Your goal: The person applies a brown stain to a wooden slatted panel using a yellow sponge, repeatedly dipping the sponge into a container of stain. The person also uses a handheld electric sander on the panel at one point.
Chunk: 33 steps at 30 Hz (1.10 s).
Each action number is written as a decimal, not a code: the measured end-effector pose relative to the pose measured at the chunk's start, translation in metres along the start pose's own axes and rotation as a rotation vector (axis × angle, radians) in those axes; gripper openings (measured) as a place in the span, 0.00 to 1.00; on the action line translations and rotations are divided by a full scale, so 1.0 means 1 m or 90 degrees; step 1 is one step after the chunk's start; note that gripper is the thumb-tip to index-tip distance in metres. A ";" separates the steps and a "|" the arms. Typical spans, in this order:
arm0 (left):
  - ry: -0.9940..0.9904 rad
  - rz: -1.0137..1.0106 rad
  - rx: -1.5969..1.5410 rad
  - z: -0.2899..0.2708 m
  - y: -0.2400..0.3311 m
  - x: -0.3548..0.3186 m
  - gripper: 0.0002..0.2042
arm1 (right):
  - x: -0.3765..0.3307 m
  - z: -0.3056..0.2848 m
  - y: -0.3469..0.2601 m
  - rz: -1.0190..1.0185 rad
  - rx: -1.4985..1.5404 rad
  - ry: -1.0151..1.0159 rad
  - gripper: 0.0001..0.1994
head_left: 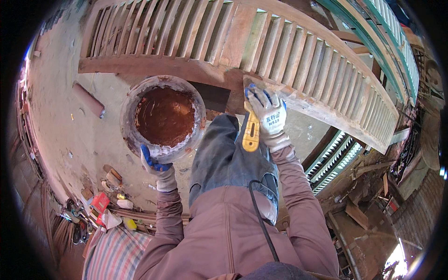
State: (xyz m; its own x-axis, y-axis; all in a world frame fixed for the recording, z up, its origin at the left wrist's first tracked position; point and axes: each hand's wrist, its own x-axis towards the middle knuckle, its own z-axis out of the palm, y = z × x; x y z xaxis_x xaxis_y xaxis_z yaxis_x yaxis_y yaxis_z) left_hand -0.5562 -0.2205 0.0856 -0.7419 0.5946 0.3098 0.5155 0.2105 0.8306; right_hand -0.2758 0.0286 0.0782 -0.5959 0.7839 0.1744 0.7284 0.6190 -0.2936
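Observation:
My right hand (266,109), in a white glove with blue fingertips, is closed round a yellow scraper (251,135). The fingers press at the near edge of a long wooden louvred shutter (235,35) with a curved outer frame, and they hide the scraper's far end. My left hand (159,170), gloved alike, is at the near side of a round bucket (198,100), its fingers apart beside the outer wall. Reddish-brown paste (165,114) lies inside the bucket, with a whitish crust round the rim. Whether the left fingers touch the bucket I cannot tell.
On the floor to the left lies a brown cylinder (88,99). A red box (100,202) and small clutter are near a striped cloth (116,254). Green louvred shutters (373,42) stand at the far right, and another green louvred panel (333,161) lies below the wooden one.

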 end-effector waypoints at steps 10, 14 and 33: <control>0.055 0.018 0.034 0.000 -0.007 -0.005 0.29 | 0.052 0.026 -0.017 -0.054 0.047 0.021 0.20; 0.034 0.056 0.089 -0.003 -0.012 -0.004 0.30 | 0.048 0.041 -0.026 -0.066 0.001 -0.025 0.18; 0.073 -0.008 0.049 -0.003 -0.016 -0.005 0.34 | 0.043 0.013 -0.057 -0.018 0.047 -0.043 0.20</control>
State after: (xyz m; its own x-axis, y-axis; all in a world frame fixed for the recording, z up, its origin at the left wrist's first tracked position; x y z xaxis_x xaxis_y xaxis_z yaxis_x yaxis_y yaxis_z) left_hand -0.5621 -0.2294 0.0725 -0.7909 0.4995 0.3536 0.5333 0.2791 0.7986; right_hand -0.3474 0.0263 0.0903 -0.6390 0.7598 0.1199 0.6861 0.6334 -0.3579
